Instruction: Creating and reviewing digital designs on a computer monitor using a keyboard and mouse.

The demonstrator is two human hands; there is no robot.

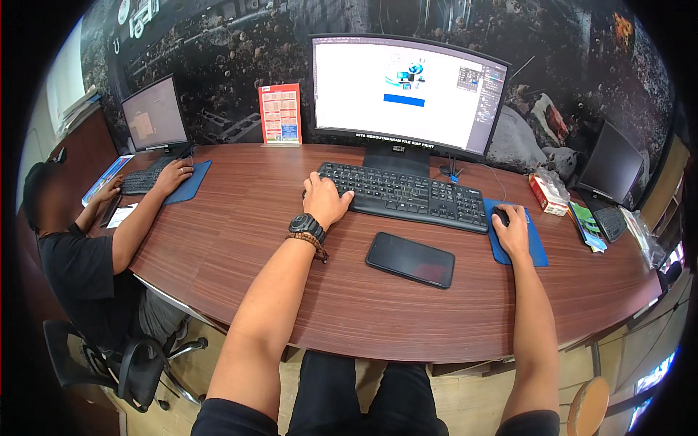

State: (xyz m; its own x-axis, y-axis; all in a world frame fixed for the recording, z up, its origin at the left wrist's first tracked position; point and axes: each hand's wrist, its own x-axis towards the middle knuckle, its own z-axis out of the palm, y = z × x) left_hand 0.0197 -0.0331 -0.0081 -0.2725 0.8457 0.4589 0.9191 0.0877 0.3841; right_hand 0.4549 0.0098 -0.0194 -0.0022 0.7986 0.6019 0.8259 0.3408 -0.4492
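My left hand [326,201] rests on the left end of a black keyboard [407,195], its fingers spread over the keys. A black watch and a brown beaded bracelet circle that wrist. To the right, my right hand [513,229] is wrapped over a black computer mouse [500,216] on a blue mouse pad [536,248]. Beyond the keyboard stands a wide monitor [407,94], lit with a mostly white page that bears a small picture and a blue bar. Between my forearms a dark smartphone [411,259] lies flat on the desk.
On the left a seated person [87,247] works at another monitor [153,116] and keyboard. A red desk calendar [281,115] stands beside my monitor. Rightward are a red-and-white box [549,193], leaflets [586,225] and a dark monitor [611,163]. The brown desk [334,305] curves before me.
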